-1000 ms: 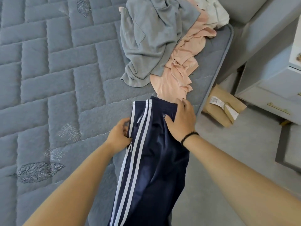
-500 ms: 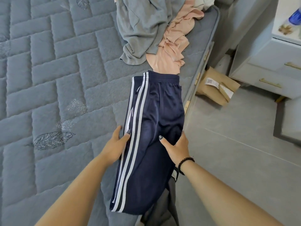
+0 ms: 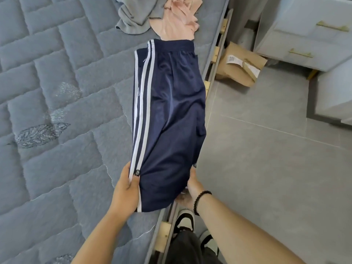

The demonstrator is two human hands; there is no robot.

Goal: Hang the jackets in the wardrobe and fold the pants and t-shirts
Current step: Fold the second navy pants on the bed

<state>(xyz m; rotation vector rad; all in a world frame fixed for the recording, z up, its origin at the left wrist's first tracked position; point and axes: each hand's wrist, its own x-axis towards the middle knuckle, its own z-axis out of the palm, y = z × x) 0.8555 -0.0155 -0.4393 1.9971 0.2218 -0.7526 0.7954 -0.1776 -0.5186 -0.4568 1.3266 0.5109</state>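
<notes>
the quilted mattress lies bare to the left of the navy track pants, wide room for a hand to sweep there. at the far end the pants' waistband touches a pink garment, with a grey garment beside it on the left; these block the far strip. on the right the pants run along the bed edge, leaving almost no mattress there. past it, open floor, with a brown parcel and a drawer unit far right.
</notes>
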